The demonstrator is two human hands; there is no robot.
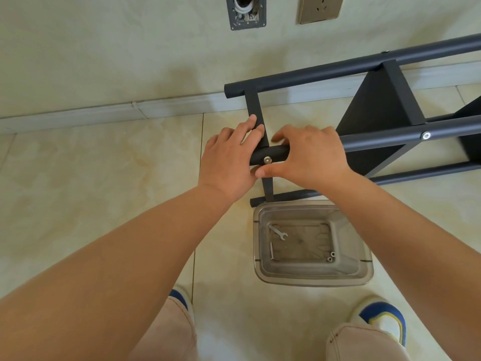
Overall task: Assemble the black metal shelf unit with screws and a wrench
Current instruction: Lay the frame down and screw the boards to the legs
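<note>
Gripping the tube end (270,155) of the black shelf unit (377,110), which lies on its side on the tiled floor (104,178), my left hand (229,162) curls around it; my right hand (309,155) clasps the same tube, thumb just below its screw (267,160). Nearer me, a clear bin (364,267) holds the wrench (278,232).

shelf unit (377,110) on its side on floor (104,178), before wall (130,61) | tub (364,269) just before it | wrench (278,231), screws (331,256) in tub
</note>
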